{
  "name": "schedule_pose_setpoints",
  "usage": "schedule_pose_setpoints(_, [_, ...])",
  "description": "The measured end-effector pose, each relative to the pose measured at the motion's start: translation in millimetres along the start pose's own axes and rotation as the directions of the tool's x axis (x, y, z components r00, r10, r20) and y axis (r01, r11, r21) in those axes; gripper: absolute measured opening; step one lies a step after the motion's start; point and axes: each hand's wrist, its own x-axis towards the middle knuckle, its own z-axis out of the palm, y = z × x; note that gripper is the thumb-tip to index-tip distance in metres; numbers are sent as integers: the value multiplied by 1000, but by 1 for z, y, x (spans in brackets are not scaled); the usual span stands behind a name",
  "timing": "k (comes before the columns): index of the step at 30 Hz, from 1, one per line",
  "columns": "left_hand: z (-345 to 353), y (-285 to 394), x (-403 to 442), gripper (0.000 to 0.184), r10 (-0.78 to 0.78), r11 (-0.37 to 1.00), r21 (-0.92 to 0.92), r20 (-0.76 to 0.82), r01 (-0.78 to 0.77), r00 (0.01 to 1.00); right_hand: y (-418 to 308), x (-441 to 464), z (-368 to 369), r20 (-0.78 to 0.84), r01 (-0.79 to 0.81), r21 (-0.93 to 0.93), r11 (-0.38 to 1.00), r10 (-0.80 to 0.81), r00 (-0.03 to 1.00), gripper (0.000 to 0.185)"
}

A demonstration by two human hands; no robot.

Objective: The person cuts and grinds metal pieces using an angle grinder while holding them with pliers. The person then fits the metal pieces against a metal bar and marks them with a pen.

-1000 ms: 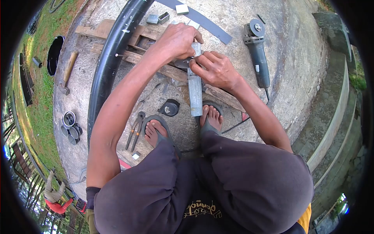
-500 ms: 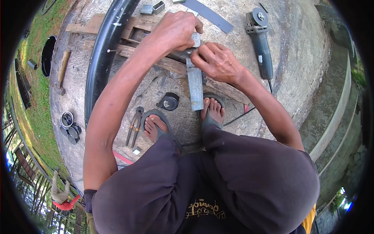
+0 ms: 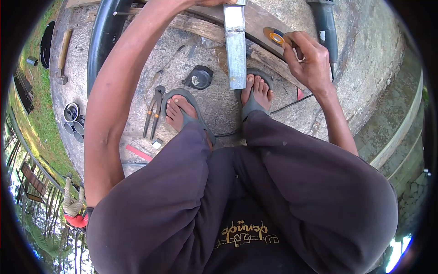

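Observation:
A grey square metal tube (image 3: 236,59) stretches down from the top edge, with a dark seam across it. My left hand (image 3: 212,2), mostly cut off by the top edge, has its visible fingers closed against the tube's upper end. To the right, my right hand (image 3: 310,57) pinches a thin cutting disc (image 3: 275,37) with an orange-yellow ring around its centre hole. The disc is over a wooden plank, apart from the tube. An angle grinder (image 3: 324,32) lies beyond my right hand, its head out of view.
A black pipe (image 3: 104,34) stands left of my left arm. Wooden planks (image 3: 200,28) lie across the concrete. Near my sandalled feet are pliers (image 3: 154,112) and a black tape measure (image 3: 199,77). A hammer (image 3: 64,57) and black rings (image 3: 73,116) lie left; another person (image 3: 74,205) is at far left.
My right hand has left the tube and moved right and now holds the cutting disc. The view has shifted, putting my left hand mostly beyond the top edge.

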Motion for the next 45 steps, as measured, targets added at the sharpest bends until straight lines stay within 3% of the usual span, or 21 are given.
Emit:
schedule_pose_setpoints(4, [8,11,-10,48,34,999,37,-127,-30,991,-5,-10,7,60,-145,61,988,141,988,17])
schedule_pose_setpoints(6, [5,20,-16,54,-44,997,52,-91,49,995,0,-14,10,112,-237,76,969,228,967,18])
schedule_pose_setpoints(9, [3,18,-19,55,-54,997,-65,-176,43,983,14,-20,15,159,-376,153,914,352,922,21])
schedule_pose_setpoints(12, [-10,23,-39,53,-132,990,13,-322,144,937,13,-17,15,169,-443,154,883,418,893,23])
schedule_pose_setpoints(16, [-21,23,-56,56,-266,945,-272,-323,181,908,12,-14,17,160,-445,134,885,424,891,26])
schedule_pose_setpoints(19, [-25,30,-70,55,-368,911,-291,-249,293,896,14,-14,18,156,-434,124,892,414,897,27])
schedule_pose_setpoints(22, [-22,33,-79,54,-430,846,-425,-187,322,883,14,-13,18,173,-448,99,889,428,887,30])
schedule_pose_setpoints(24, [-10,31,-83,55,-452,699,-678,-170,229,876,9,-11,15,209,-499,59,864,478,853,33])
schedule_pose_setpoints(27, [8,32,-83,57,-427,387,-921,-138,42,893,5,-14,18,-25,-180,-178,967,178,984,37])
schedule_pose_setpoints(31, [49,45,-70,54,-434,18,-987,-150,-158,888,-21,17,14,-109,-56,37,998,60,992,47])
schedule_pose_setpoints(33, [56,57,-61,51,-426,35,-985,-168,-170,889,-32,38,17,-123,-25,226,974,54,991,56])
schedule_pose_setpoints(36, [76,63,-54,51,-411,14,-961,-259,-278,874,-41,61,13,-33,-29,290,957,40,999,63])
schedule_pose_setpoints(39, [73,48,-63,51,-420,-22,-989,-124,-146,899,-30,74,13,99,-95,316,944,66,993,56])
schedule_pose_setpoints(42, [41,47,-67,50,-368,107,-994,-73,-36,927,-31,83,5,171,-28,303,953,-25,985,52])
schedule_pose_setpoints(45, [33,36,-73,56,-322,261,-965,-74,13,944,-24,87,8,57,115,126,985,-123,991,49])
